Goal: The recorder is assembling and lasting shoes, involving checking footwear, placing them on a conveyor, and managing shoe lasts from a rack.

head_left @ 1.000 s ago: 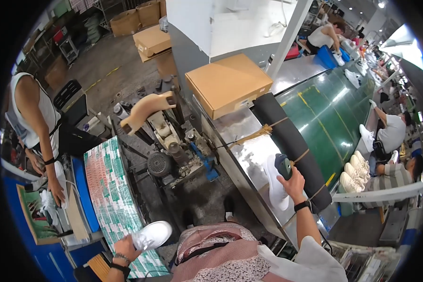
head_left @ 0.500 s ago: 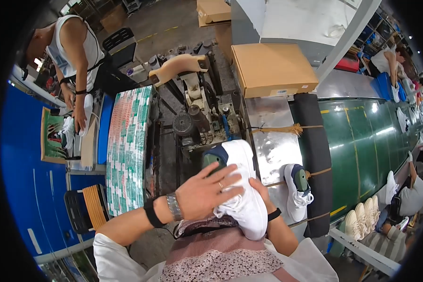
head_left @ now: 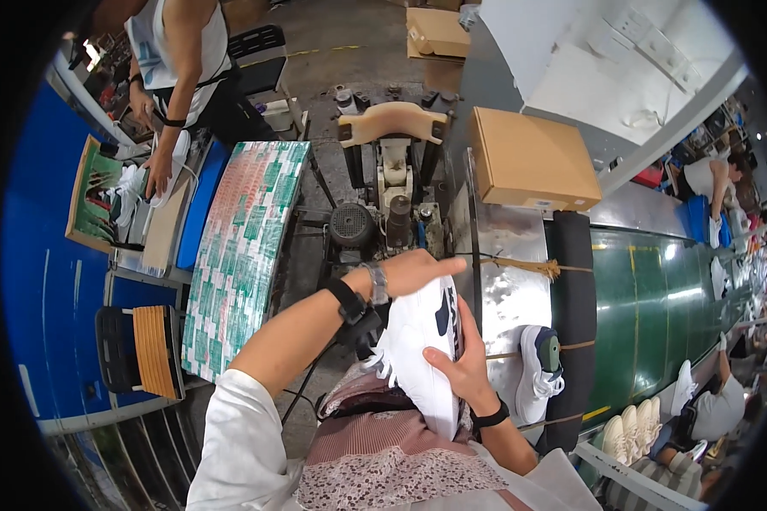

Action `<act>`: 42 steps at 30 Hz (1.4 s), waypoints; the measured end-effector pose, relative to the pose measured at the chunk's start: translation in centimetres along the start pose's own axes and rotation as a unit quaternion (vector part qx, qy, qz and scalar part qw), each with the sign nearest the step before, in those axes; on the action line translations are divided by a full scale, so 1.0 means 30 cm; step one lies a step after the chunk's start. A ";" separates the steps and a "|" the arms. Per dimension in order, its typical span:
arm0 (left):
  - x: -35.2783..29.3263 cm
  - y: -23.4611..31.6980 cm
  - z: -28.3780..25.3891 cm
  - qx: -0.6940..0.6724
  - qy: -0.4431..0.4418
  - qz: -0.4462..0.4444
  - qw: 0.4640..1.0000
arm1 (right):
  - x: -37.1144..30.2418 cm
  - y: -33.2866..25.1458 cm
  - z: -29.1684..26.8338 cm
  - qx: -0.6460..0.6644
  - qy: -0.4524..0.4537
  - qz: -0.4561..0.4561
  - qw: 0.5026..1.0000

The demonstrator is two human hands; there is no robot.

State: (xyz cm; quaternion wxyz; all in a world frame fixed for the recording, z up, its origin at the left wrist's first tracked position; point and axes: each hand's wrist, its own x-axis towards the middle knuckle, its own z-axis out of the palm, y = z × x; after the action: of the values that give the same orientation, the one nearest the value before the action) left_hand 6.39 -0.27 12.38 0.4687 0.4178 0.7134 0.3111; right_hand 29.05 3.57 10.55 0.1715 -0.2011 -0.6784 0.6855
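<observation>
A white sneaker (head_left: pixel 418 345) with a dark blue side patch is tilted on its side in front of my body, heel end away from me. Around its side and sole my right hand (head_left: pixel 467 358) is closed, thumb on the white upper. My left hand (head_left: pixel 416 274) is bent over the heel end, one digit pointing right; its other fingers are mostly hidden. A second white sneaker (head_left: pixel 537 375) with a dark blue collar and green lining stands on the metal bench (head_left: pixel 507 302) at my right, touched by neither hand.
Ahead stands a machine with a curved tan pad (head_left: pixel 394 125). A cardboard box (head_left: pixel 533 157) sits beyond the bench, next to a green conveyor (head_left: pixel 648 315). At left are a patterned wrapped stack (head_left: pixel 243 247) and a co-worker's hand (head_left: pixel 159 166) on a shoe.
The sneaker has turned so its side faces up more. My left hand has moved from lying spread on the upper to bending over the heel. My view has shifted somewhat.
</observation>
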 end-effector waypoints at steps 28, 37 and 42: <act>0.006 -0.232 0.123 -0.522 0.203 0.090 0.824 | 0.669 -0.202 0.182 -0.539 0.128 -0.065 0.830; 0.001 -0.239 0.189 -0.461 0.186 0.028 0.867 | 0.605 -0.166 0.120 -0.479 0.110 -0.082 0.867; 0.005 -0.231 0.111 -0.698 0.055 0.014 0.714 | 0.730 -0.231 0.200 -0.611 0.073 -0.068 0.785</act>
State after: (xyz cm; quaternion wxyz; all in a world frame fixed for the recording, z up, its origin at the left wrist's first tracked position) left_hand 7.34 -3.12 5.32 0.5826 -0.0357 0.3124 0.7495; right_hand 6.90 9.68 16.50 0.1074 -0.2666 -0.9528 0.0977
